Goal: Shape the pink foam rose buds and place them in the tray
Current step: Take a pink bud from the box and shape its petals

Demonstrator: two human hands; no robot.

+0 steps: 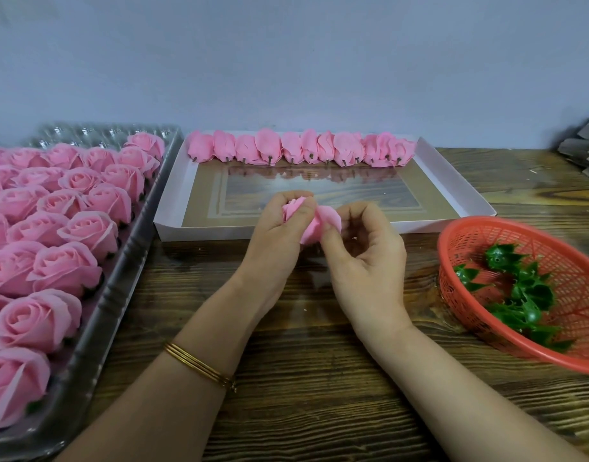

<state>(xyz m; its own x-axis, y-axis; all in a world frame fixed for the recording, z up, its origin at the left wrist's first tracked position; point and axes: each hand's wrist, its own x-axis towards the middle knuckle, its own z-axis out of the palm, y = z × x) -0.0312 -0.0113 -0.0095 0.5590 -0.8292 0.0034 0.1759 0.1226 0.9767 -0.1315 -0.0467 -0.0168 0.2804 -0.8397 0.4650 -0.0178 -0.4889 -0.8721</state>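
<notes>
A pink foam rose bud [311,225] is held between both hands above the wooden table, just in front of the white tray [173,208]. My left hand [279,238] grips the bud's body with curled fingers. My right hand [363,255] pinches an outer petal on the bud's right side. Along the white tray's far edge lies a row of several shaped pink buds [299,148], stems pointing toward me. The tray's near part shows a bare glossy bottom.
A clear plastic tray [119,261] on the left holds several open pink foam roses [66,228]. A red mesh basket [486,335] with green plastic calyxes [523,295] sits at the right. Dark stacked pieces [582,145] lie at the far right. A wall stands behind.
</notes>
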